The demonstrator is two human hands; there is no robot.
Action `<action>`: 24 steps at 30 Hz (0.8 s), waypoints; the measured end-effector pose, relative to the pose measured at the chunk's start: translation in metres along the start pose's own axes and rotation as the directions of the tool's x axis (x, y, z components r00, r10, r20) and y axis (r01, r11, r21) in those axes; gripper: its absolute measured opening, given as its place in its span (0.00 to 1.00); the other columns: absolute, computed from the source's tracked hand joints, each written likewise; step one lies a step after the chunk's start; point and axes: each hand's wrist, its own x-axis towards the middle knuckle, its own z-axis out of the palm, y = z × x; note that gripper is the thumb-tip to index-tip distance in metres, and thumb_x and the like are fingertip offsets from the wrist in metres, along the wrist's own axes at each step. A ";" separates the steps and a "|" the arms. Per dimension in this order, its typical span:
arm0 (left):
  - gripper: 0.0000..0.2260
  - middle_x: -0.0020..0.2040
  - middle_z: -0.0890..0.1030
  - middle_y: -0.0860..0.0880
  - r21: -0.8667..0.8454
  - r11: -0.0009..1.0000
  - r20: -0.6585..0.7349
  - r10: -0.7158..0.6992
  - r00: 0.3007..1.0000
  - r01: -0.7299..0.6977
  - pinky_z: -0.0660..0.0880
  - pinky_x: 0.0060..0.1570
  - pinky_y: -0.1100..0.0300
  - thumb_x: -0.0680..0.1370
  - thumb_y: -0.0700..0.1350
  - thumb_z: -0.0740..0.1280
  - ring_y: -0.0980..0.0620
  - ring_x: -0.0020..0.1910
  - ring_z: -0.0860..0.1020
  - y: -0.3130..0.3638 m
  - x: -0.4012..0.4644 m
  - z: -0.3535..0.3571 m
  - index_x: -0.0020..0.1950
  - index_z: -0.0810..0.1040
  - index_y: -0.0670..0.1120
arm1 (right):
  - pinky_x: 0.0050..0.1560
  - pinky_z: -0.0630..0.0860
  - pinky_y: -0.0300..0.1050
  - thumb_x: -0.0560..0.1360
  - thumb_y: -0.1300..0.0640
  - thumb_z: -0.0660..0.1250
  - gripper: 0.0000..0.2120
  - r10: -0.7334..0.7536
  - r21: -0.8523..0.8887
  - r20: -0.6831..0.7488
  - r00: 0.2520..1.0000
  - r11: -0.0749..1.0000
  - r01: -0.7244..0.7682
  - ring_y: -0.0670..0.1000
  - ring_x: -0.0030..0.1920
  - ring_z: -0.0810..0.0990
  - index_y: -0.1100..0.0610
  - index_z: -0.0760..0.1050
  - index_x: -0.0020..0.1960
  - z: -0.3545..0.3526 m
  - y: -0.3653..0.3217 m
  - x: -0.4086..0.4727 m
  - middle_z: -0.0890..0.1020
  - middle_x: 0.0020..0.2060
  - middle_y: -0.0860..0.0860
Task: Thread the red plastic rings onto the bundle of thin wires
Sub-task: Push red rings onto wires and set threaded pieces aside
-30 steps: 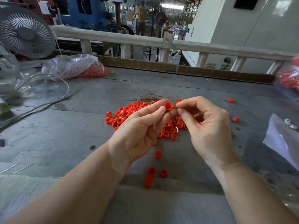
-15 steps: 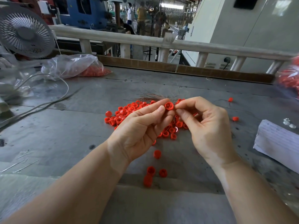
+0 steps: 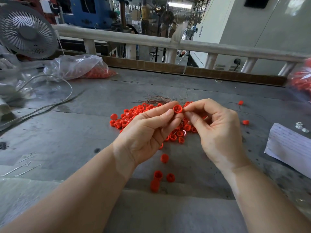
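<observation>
The left hand (image 3: 148, 132) pinches one red plastic ring (image 3: 177, 109) between thumb and fingertips, held up above the pile of red rings (image 3: 151, 120) on the grey table (image 3: 67, 132). The ring's open face is turned toward the camera, so its short axis runs roughly toward the viewer, and a cross-shaped web shows inside it. The right hand (image 3: 218, 130) sits just beside the ring on its right, with thumb and forefinger closed together at the ring's edge in a pinch; whatever thin thing it holds there is too fine to make out.

The bundle of thin wires (image 3: 159, 99) lies on the table just behind the pile, its long axis running roughly left to right, with loose strands fanning out at both ends. Nearer the camera than the pile, a few stray rings (image 3: 158, 179) lie apart, and two more (image 3: 241, 102) lie to the pile's right.

Right of the pile, at the table's edge, rests a sheet of paper (image 3: 289, 145) with faint lines of writing too small to read, and small metal pieces (image 3: 300, 127) sit just behind it. Left and behind the pile lies a clear plastic bag (image 3: 75, 66) with red rings inside, a white cable (image 3: 50, 105) and a grey fan (image 3: 25, 31).
</observation>
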 end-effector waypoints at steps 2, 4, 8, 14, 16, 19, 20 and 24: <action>0.10 0.37 0.84 0.45 0.004 1.000 -0.006 0.005 1.000 -0.005 0.79 0.36 0.67 0.65 0.35 0.65 0.55 0.36 0.83 0.000 0.000 0.001 0.39 0.85 0.42 | 0.41 0.70 0.27 0.73 0.66 0.69 0.06 0.004 0.014 0.000 1.000 1.000 -0.004 0.41 0.39 0.78 0.56 0.79 0.43 0.000 0.000 0.000 0.81 0.38 0.47; 0.10 0.37 0.84 0.45 0.005 1.000 -0.008 0.010 1.000 -0.010 0.79 0.35 0.67 0.64 0.35 0.65 0.55 0.36 0.83 -0.001 0.000 0.001 0.39 0.85 0.42 | 0.42 0.70 0.28 0.72 0.66 0.69 0.07 0.008 0.026 0.002 1.000 1.000 -0.008 0.41 0.39 0.78 0.55 0.79 0.43 0.000 -0.001 0.001 0.81 0.38 0.46; 0.10 0.36 0.84 0.45 -0.005 1.000 0.004 0.008 1.000 -0.008 0.79 0.35 0.67 0.64 0.34 0.65 0.54 0.35 0.83 -0.001 -0.002 0.002 0.38 0.85 0.42 | 0.41 0.72 0.29 0.72 0.66 0.70 0.10 0.035 0.095 0.016 0.999 0.995 -0.036 0.39 0.38 0.79 0.51 0.78 0.41 0.000 0.000 0.002 0.81 0.35 0.42; 0.10 0.36 0.83 0.45 -0.027 1.000 0.029 -0.013 1.000 0.013 0.79 0.35 0.67 0.65 0.34 0.65 0.55 0.35 0.83 -0.001 -0.003 0.003 0.38 0.85 0.41 | 0.39 0.76 0.35 0.68 0.61 0.72 0.06 0.199 0.397 0.072 0.977 0.893 -0.211 0.43 0.36 0.80 0.51 0.78 0.39 0.001 0.001 0.002 0.83 0.34 0.47; 0.10 0.36 0.83 0.45 -0.025 1.000 0.038 -0.017 0.999 0.018 0.79 0.35 0.67 0.65 0.34 0.65 0.55 0.35 0.83 -0.002 -0.002 0.003 0.39 0.85 0.41 | 0.37 0.76 0.34 0.65 0.59 0.72 0.04 0.253 0.470 0.101 0.962 0.840 -0.270 0.43 0.36 0.80 0.53 0.78 0.39 0.001 0.000 0.002 0.83 0.33 0.48; 0.10 0.36 0.83 0.46 -0.018 1.000 0.054 -0.019 0.998 0.020 0.78 0.36 0.67 0.66 0.35 0.64 0.55 0.36 0.83 -0.002 -0.002 0.002 0.40 0.85 0.40 | 0.37 0.76 0.35 0.62 0.59 0.72 0.05 0.326 0.521 0.119 0.938 0.783 -0.339 0.45 0.35 0.81 0.53 0.79 0.37 0.001 0.001 0.002 0.83 0.32 0.50; 0.10 0.37 0.84 0.46 -0.016 1.000 0.060 -0.019 0.998 0.020 0.78 0.36 0.67 0.66 0.35 0.64 0.55 0.36 0.83 -0.002 -0.002 0.002 0.40 0.85 0.40 | 0.37 0.77 0.35 0.62 0.59 0.72 0.05 0.346 0.530 0.121 0.931 0.770 -0.355 0.45 0.35 0.81 0.53 0.79 0.36 0.001 0.001 0.002 0.83 0.32 0.50; 0.10 0.37 0.84 0.46 -0.015 1.000 0.060 -0.013 0.998 0.014 0.79 0.37 0.67 0.66 0.35 0.65 0.55 0.37 0.83 -0.002 -0.001 0.001 0.40 0.85 0.41 | 0.37 0.78 0.37 0.62 0.60 0.71 0.04 0.376 0.558 0.146 0.915 0.732 -0.390 0.45 0.35 0.82 0.54 0.79 0.37 0.000 0.001 0.003 0.84 0.33 0.51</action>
